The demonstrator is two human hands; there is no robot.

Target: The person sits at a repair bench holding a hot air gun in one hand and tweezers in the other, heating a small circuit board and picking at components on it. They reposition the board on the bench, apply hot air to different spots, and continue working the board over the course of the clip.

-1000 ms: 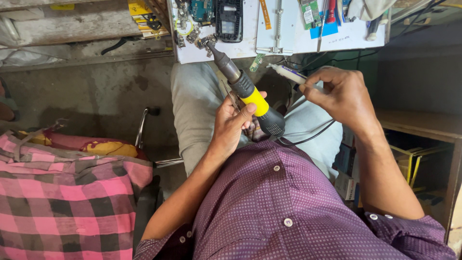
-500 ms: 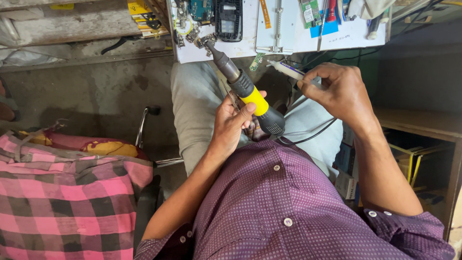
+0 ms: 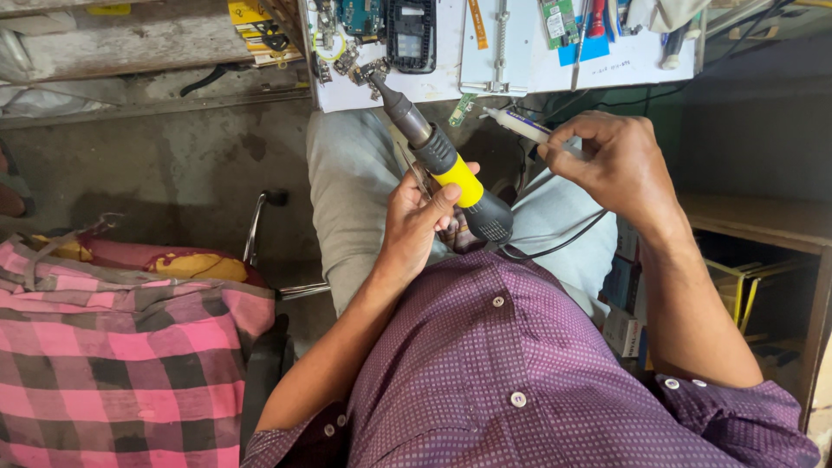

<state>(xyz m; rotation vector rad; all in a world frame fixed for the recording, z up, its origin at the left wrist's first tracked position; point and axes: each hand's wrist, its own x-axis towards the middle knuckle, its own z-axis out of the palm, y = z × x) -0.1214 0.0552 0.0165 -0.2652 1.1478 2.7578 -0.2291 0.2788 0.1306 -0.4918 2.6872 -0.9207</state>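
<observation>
My left hand (image 3: pixel 419 218) grips a black and yellow hot-air tool (image 3: pixel 440 159) by its handle, with the metal nozzle pointing up toward small parts at the edge of a white work board (image 3: pixel 520 61). A thin metal piece, maybe tweezers, shows between the fingers. A black cable runs from the handle's rear across my lap. To the right, my right hand (image 3: pixel 611 165) pinches a slim white tube with a pointed tip (image 3: pixel 520 124), which aims left toward the board's lower edge. Both hands hover over my knees in grey trousers.
On the board lie a black phone body (image 3: pixel 411 33), green circuit boards (image 3: pixel 559 19), a metal clamp and a red-handled tool. A person in a pink checked garment (image 3: pixel 104 364) sits at left by a chair frame. A wooden shelf (image 3: pixel 763 221) with boxes stands right.
The right hand has shifted slightly with the white tube. The left hand and hot-air tool stay almost where they were.
</observation>
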